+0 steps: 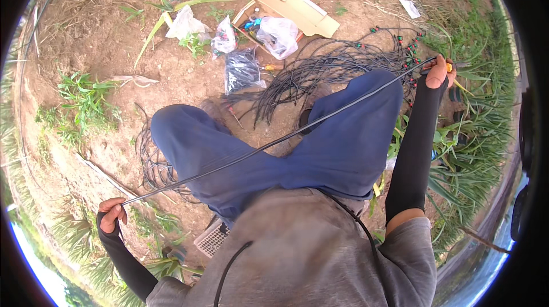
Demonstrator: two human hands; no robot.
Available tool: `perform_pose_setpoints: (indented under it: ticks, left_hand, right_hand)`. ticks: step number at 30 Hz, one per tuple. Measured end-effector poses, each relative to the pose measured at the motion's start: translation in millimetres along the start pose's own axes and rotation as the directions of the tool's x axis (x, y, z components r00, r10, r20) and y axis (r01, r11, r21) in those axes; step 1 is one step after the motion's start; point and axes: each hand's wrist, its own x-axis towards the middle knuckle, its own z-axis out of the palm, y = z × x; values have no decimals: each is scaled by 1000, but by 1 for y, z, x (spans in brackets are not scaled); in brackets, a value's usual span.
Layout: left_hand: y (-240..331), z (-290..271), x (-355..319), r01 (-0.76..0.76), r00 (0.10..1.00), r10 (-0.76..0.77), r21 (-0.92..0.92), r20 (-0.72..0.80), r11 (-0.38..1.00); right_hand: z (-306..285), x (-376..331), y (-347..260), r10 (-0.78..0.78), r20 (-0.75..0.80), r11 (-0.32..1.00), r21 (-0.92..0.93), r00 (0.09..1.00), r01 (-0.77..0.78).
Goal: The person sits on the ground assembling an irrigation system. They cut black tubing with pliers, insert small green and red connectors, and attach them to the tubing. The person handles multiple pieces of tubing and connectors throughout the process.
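A thin black tube (251, 151) is stretched taut across my lap, running up from lower left to upper right. My left hand (111, 215), out to the side, pinches its lower end. My right hand (438, 73) is closed round the other end at the upper right. A small yellow-orange-handled tool (449, 68) is in that same hand; its working end is too small to name. Both forearms are in black sleeves. Beyond my knees lies a tangled bundle of black tubes (320, 69), many tipped with small red and green fittings (413, 49) close to my right hand.
An open cardboard box (303, 12) holds a clear plastic bag (278, 37). Beside it are more plastic bags (187, 24) and a bag of black pieces (242, 70). Another coil of tubes (153, 161) is left of my knee. A white plastic basket (211, 238) sits near my hip. Leafy plants (480, 129) line the right.
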Motion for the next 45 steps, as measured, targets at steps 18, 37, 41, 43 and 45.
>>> perform_pose_setpoints:
  ticks: [18,37,41,43,45]
  left_hand:
    - [154,205,210,-395,770,570,487,-287,779]
    - [126,205,414,-184,923,154,-53,-353,982]
    - [130,201,427,-152,919,139,-4,-370,988]
    - [134,203,432,-116,901,137,77,-410,990]
    - [135,204,429,-74,894,114,110,-433,991]
  right_hand:
    - [51,-358,136,639,754,598,-363,-152,715]
    - [10,-416,256,875,220,473,-207,-431,856]
    - [30,-402,277,797,299,572,-95,-524,815]
    - [50,-405,308,788,379,606,-338,-485,720]
    - [100,-400,301,730,604,660,-503,-319,559]
